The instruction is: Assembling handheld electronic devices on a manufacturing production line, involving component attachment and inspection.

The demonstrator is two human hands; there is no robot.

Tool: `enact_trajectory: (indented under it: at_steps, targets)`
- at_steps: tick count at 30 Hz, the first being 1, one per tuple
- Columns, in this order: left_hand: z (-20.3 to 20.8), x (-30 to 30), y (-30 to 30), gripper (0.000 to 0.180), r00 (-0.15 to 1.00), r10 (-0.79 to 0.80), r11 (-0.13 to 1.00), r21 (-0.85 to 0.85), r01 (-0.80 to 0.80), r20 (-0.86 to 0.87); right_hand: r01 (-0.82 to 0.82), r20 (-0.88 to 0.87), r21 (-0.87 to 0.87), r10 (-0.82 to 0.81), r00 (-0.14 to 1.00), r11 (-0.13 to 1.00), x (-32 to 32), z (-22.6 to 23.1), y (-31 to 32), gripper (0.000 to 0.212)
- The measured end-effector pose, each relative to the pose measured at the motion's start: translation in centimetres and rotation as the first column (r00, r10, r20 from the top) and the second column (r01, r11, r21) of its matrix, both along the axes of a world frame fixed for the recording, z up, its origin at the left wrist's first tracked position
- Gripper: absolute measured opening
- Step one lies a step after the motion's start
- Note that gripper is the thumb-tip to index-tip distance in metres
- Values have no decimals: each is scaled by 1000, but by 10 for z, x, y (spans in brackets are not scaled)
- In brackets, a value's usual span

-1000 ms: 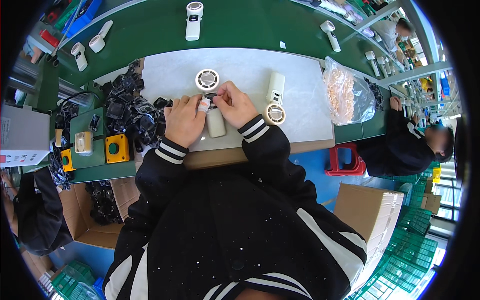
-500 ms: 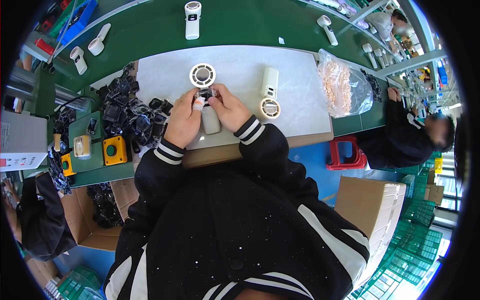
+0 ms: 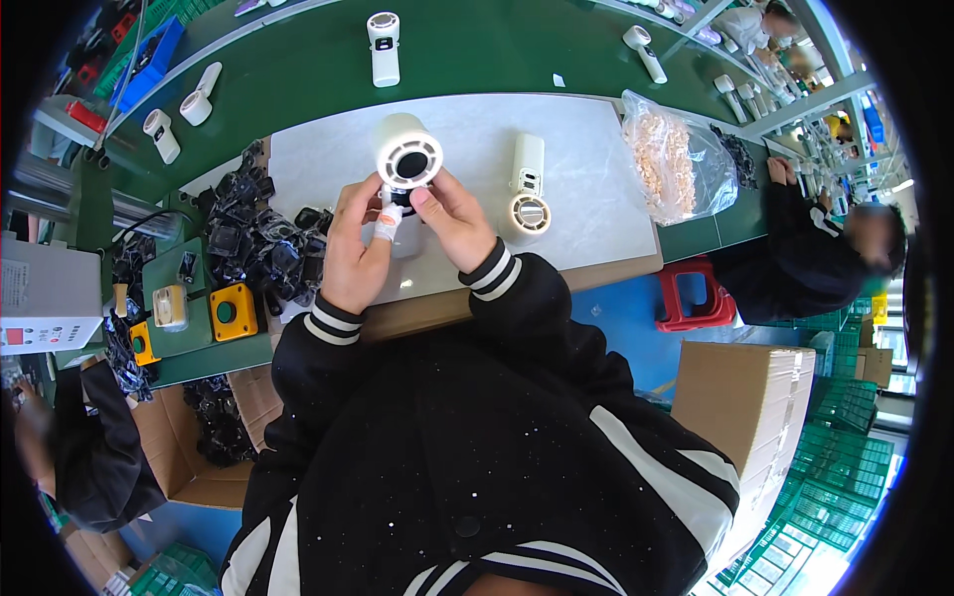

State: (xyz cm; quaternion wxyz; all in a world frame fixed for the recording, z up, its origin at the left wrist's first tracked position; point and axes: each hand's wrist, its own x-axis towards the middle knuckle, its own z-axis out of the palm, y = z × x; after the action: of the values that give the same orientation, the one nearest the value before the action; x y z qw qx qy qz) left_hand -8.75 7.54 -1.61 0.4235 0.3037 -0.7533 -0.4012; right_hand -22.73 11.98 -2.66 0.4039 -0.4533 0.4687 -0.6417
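Both hands hold a white handheld fan (image 3: 405,139) over the pale work mat (image 3: 457,114), its round ringed head tilted up toward me. My left hand (image 3: 360,243) grips it from the left, a light wrap on one finger. My right hand (image 3: 455,221) closes on its right side, thumb just below the head. A dark part shows between the fingers at the neck; most of the handle is hidden. To the right on the mat lies a second white fan (image 3: 530,179), head toward me. A heap of black plastic-looking parts (image 3: 260,233) borders the mat's left side.
A clear bag of small beige pieces (image 3: 661,159) lies right of the mat. Several white fans, one of them a fan (image 3: 384,50), rest on the green bench. At left are a yellow button box (image 3: 234,312) and a grey machine (image 3: 50,293). A person sits at right near a red stool (image 3: 686,296).
The fan in my hands has been lifted and tipped, so its head now faces me and its handle no longer shows below my fingers. The view has shifted slightly.
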Motion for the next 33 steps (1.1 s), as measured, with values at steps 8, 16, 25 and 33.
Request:
enact_trajectory:
  at_steps: [8,16,25,33]
  targets:
    - [10,7,0,47,999,-3,987,-163,10,47,-48,236,-97,70,969,994,7,21,3,27]
    - [32,8,0,35,983,-59,998,16,63,-177,-47,279,-174,95,955,984,20,32,3,20]
    - [51,-5,-4,21,986,38,997,74,-27,-160,-14,177,-198,50,983,980,16,38,-4,39]
    - [-4,-58,-170,30,878,356,708,706,-29,-321,445,-112,-189,-469,876,875,-140,36,15,38]
